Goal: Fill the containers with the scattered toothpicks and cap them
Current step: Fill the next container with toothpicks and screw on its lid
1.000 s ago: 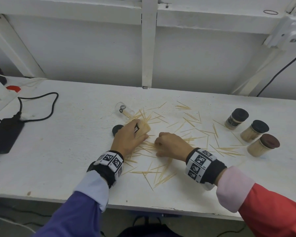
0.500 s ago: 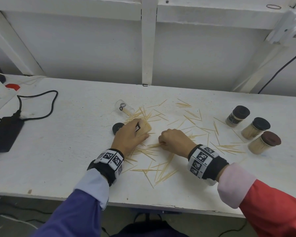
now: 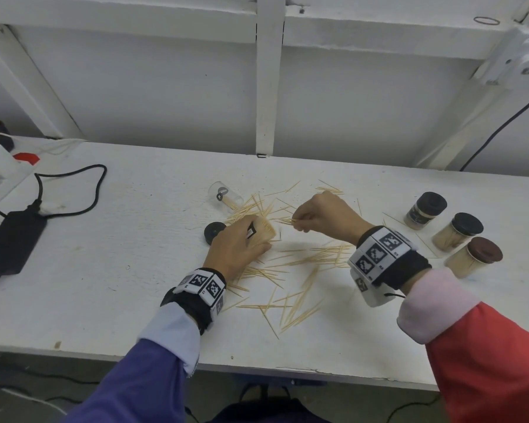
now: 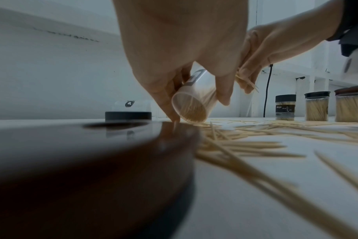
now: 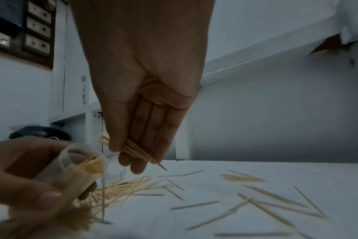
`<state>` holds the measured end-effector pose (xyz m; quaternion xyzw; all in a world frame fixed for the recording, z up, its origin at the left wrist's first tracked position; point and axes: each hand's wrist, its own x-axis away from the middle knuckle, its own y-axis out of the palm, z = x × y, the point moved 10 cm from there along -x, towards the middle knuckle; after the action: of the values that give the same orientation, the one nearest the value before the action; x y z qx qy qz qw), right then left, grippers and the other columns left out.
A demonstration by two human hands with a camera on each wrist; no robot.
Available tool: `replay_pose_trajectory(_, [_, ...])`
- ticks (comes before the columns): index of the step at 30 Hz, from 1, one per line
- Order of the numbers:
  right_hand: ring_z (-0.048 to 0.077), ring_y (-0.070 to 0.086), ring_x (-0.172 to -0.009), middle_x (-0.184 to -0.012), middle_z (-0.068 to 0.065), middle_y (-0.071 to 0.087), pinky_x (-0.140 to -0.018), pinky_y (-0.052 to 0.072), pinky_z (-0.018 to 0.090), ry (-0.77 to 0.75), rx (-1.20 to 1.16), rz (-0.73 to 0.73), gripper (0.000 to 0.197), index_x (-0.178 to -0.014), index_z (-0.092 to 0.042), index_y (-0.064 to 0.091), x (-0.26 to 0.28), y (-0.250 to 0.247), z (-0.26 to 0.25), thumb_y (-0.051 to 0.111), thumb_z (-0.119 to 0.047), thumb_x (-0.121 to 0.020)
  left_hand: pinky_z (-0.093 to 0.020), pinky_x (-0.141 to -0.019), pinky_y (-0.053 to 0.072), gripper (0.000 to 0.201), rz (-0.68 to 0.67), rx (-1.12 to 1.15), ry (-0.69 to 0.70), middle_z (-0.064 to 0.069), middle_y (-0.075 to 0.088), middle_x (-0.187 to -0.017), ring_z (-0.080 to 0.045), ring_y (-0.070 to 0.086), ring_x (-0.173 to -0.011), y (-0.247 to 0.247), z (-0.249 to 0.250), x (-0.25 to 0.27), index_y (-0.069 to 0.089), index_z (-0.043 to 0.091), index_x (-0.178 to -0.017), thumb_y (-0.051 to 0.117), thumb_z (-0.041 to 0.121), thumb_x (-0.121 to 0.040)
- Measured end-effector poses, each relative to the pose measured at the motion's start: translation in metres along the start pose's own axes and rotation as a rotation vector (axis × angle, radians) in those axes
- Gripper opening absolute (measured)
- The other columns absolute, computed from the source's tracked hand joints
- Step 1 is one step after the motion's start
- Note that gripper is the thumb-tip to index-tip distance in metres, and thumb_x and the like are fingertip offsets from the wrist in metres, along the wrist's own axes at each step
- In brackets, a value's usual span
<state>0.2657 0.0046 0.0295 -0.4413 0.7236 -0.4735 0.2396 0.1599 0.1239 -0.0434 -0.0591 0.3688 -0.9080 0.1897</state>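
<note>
My left hand [image 3: 242, 244] grips a clear plastic container [image 3: 264, 232] half full of toothpicks, tilted with its mouth toward the right [image 4: 191, 107]. My right hand [image 3: 315, 216] is lifted just right of that mouth and pinches a small bundle of toothpicks [image 5: 133, 149] between thumb and fingers. Loose toothpicks [image 3: 300, 270] lie scattered over the white table [image 3: 104, 285] between and below my hands. A black cap [image 3: 213, 232] lies left of the held container. A second clear container [image 3: 225, 195] lies on its side behind it.
Three capped, filled containers [image 3: 457, 232] stand at the right of the table. A black power adapter [image 3: 11, 239] with its cable lies at the left. The white wall and a vertical post [image 3: 268, 87] rise behind the table.
My right hand has risen from the table and moved back and right, now holding a bundle of toothpicks near the container's mouth. My left hand stays on the container.
</note>
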Motion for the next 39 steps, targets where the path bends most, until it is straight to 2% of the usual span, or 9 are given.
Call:
replay_pose_trajectory(10, [0.021, 0.060, -0.089, -0.098, -0.002, 0.067, -0.066, 0.034, 0.028, -0.140, 0.414, -0.158, 0.016, -0.101, -0.026, 0.073, -0.019, 0.019, -0.051, 0.059, -0.028, -0.093, -0.022, -0.076, 0.041, 0.044, -0.096, 0.045, 0.032, 0.023, 0.061, -0.096, -0.002, 0.056, -0.094, 0.011, 0.011, 0.002, 0.056, 0.032, -0.118, 0.076, 0.037, -0.079])
replay_pose_trajectory(12, [0.019, 0.060, -0.080, -0.094, 0.000, 0.067, -0.065, 0.037, 0.027, -0.131, 0.308, -0.167, 0.016, -0.103, -0.021, 0.073, -0.023, 0.019, -0.055, 0.062, -0.020, -0.091, -0.023, -0.078, 0.043, 0.046, -0.098, 0.064, 0.029, 0.023, 0.061, -0.098, -0.003, 0.058, -0.095, 0.011, 0.012, 0.001, 0.055, 0.032, -0.119, 0.076, 0.038, -0.079])
replay_pose_trajectory(15, [0.014, 0.060, -0.053, -0.067, 0.002, 0.064, -0.051, 0.048, 0.025, -0.062, 0.007, -0.143, 0.008, -0.088, -0.008, 0.066, -0.027, 0.014, -0.052, 0.066, -0.003, -0.083, -0.027, -0.084, 0.046, 0.049, -0.089, 0.094, 0.022, 0.020, 0.063, -0.104, -0.003, 0.058, -0.099, 0.010, 0.012, 0.001, 0.053, 0.033, -0.123, 0.075, 0.041, -0.079])
replay_pose_trajectory(17, [0.014, 0.060, -0.048, -0.060, 0.004, 0.064, -0.045, 0.048, 0.022, -0.032, -0.082, -0.139, 0.009, -0.082, -0.005, 0.062, -0.029, 0.011, -0.049, 0.070, -0.001, -0.079, -0.030, -0.087, 0.049, 0.049, -0.093, 0.101, 0.020, 0.018, 0.064, -0.106, -0.004, 0.059, -0.101, 0.010, 0.012, 0.002, 0.053, 0.032, -0.122, 0.074, 0.042, -0.079])
replay_pose_trajectory(21, [0.009, 0.062, -0.050, -0.066, 0.005, 0.068, -0.050, 0.048, 0.020, 0.012, -0.225, -0.229, 0.013, -0.085, -0.002, 0.070, -0.030, 0.012, -0.042, 0.078, -0.003, -0.075, -0.034, -0.088, 0.050, 0.049, -0.084, 0.117, 0.005, 0.017, 0.064, -0.105, -0.003, 0.059, -0.099, 0.009, 0.011, 0.002, 0.054, 0.034, -0.121, 0.074, 0.045, -0.078])
replay_pose_trajectory(27, [0.009, 0.068, -0.066, -0.077, -0.006, 0.069, -0.055, 0.045, 0.009, 0.077, -0.274, -0.228, 0.022, -0.094, -0.007, 0.073, -0.032, 0.004, -0.034, 0.075, 0.004, -0.074, -0.025, -0.085, 0.047, 0.050, -0.070, 0.133, 0.002, 0.019, 0.063, -0.104, -0.001, 0.058, -0.099, 0.006, 0.014, 0.003, 0.053, 0.034, -0.122, 0.075, 0.043, -0.078])
replay_pose_trajectory(31, [0.014, 0.069, -0.061, -0.073, 0.003, 0.069, -0.056, 0.053, 0.019, 0.036, -0.307, -0.141, 0.016, -0.084, -0.004, 0.070, -0.036, 0.002, -0.038, 0.070, 0.010, -0.076, -0.017, -0.085, 0.044, 0.050, -0.069, 0.146, 0.018, 0.021, 0.062, -0.106, 0.004, 0.056, -0.102, 0.005, 0.016, 0.003, 0.053, 0.034, -0.123, 0.076, 0.041, -0.079])
replay_pose_trajectory(36, [-0.002, 0.060, -0.061, -0.071, -0.010, 0.071, -0.063, 0.052, 0.026, -0.068, -0.111, -0.047, 0.010, -0.081, -0.018, 0.073, -0.034, 0.004, -0.046, 0.079, -0.015, -0.073, -0.025, -0.086, 0.048, 0.049, -0.083, 0.160, 0.015, 0.018, 0.064, -0.106, 0.001, 0.058, -0.102, 0.007, 0.015, 0.003, 0.053, 0.032, -0.122, 0.075, 0.044, -0.080])
replay_pose_trajectory(39, [-0.002, 0.058, -0.067, -0.086, -0.007, 0.073, -0.063, 0.048, 0.015, -0.052, -0.306, 0.020, 0.011, -0.087, -0.017, 0.074, -0.029, -0.007, -0.036, 0.078, -0.024, -0.079, -0.019, -0.084, 0.045, 0.049, -0.040, 0.209, -0.021, 0.022, 0.060, -0.107, 0.006, 0.055, -0.103, 0.001, 0.014, 0.004, 0.050, 0.033, -0.124, 0.073, 0.046, -0.082])
